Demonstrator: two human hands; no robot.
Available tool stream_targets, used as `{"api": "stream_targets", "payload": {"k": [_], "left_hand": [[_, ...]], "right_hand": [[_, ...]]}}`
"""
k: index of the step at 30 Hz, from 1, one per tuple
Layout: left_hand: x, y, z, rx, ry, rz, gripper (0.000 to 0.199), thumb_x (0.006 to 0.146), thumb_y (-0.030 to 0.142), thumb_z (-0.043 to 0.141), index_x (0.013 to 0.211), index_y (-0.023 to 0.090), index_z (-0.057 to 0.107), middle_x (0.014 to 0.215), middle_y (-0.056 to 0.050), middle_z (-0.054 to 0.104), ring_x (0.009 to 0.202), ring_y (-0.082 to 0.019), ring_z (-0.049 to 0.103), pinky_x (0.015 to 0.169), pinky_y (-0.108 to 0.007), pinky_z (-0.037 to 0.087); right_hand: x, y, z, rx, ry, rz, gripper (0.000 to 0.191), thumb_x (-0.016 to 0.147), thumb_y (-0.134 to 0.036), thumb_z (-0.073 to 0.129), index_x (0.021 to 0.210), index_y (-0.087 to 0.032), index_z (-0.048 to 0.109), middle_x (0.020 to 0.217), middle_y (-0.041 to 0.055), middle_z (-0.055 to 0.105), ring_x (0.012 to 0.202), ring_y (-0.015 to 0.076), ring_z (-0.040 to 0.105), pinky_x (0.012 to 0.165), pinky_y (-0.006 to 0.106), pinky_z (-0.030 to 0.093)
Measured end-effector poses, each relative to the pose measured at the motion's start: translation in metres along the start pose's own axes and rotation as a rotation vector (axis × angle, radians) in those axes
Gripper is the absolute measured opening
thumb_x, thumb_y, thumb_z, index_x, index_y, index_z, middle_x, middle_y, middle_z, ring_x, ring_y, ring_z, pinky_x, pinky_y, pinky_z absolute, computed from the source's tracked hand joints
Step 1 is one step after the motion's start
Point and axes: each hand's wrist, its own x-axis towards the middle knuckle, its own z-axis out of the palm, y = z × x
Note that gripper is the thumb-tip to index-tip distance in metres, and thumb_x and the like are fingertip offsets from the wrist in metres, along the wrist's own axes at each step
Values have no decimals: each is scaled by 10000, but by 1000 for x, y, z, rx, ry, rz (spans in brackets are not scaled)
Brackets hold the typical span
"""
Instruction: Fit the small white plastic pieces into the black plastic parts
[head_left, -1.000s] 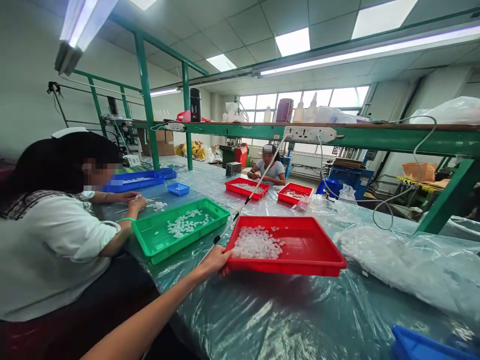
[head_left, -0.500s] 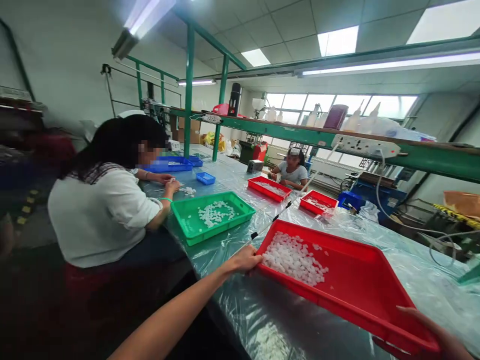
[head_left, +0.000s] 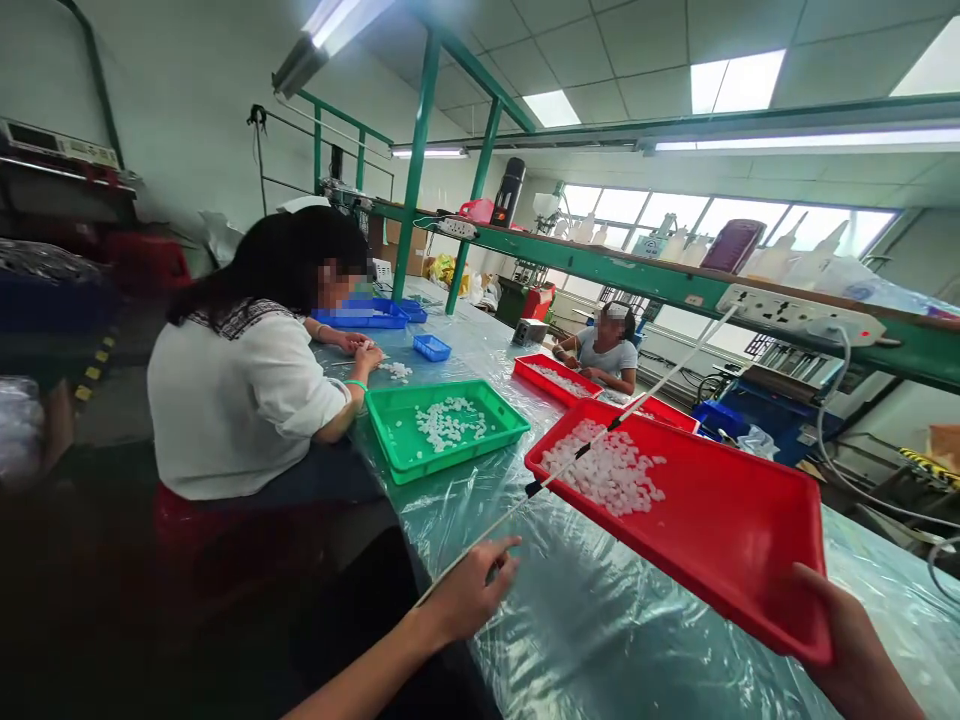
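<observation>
A large red tray [head_left: 720, 500] hangs tilted above the table, a heap of small white pieces [head_left: 600, 470] at its far left end. My right hand [head_left: 847, 620] grips its near right corner, thumb over the rim. Apart from the tray, my left hand [head_left: 476, 590] is over the table's near edge, index finger stretched out and other fingers loosely bent, with nothing visible in it. A pale cord [head_left: 495, 522] with black bands runs from the shelf's power strip across the front of the tray to my left wrist.
A green tray [head_left: 450, 465] with white pieces lies left of the red tray, beside a seated co-worker [head_left: 247, 400]. Small blue basket [head_left: 432, 348] and another red tray [head_left: 551, 378] stand farther back, near a second person [head_left: 606, 350]. The green shelf [head_left: 652, 265] crosses above the plastic-covered table [head_left: 555, 610].
My left hand has let go of the red tray's left end and moved down and nearer. My right hand has kept hold as the tray has risen and tilted. The view has turned left.
</observation>
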Motion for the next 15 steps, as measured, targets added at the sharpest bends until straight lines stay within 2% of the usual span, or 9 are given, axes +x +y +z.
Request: {"api": "stream_targets", "payload": {"k": [3, 6, 10, 15], "left_hand": [[-13, 1, 6, 129, -35, 80, 398, 899, 388, 501, 1224, 207, 643, 1060, -86, 718, 1044, -234, 611, 1005, -348, 427], [-11, -1, 12, 207, -50, 118, 376, 830, 394, 593, 1149, 213, 676, 1045, -90, 719, 1047, -251, 604, 1000, -355, 434], [-7, -5, 14, 246, -46, 111, 377, 805, 423, 616, 1130, 242, 675, 1025, -77, 712, 1024, -253, 607, 1052, -386, 396], [-7, -4, 15, 269, -40, 118, 361, 799, 398, 618, 1125, 253, 671, 1007, -69, 704, 995, -245, 612, 1022, -368, 420]], "right_hand": [[9, -17, 54, 4, -23, -3, 228, 506, -193, 662, 698, -217, 541, 537, 1, 610, 402, 190, 576, 354, 290, 513], [23, -22, 102, 38, -78, -72, 243, 490, -178, 623, 716, -210, 540, 576, -12, 595, 437, 171, 562, 375, 274, 499], [40, -23, 160, 76, -69, -161, 230, 473, -179, 594, 693, -205, 532, 598, -25, 559, 471, 152, 524, 402, 267, 476], [40, -29, 224, 78, -115, -265, 319, 448, -222, 650, 757, -174, 591, 710, -10, 621, 600, 160, 574, 491, 259, 507]]}}
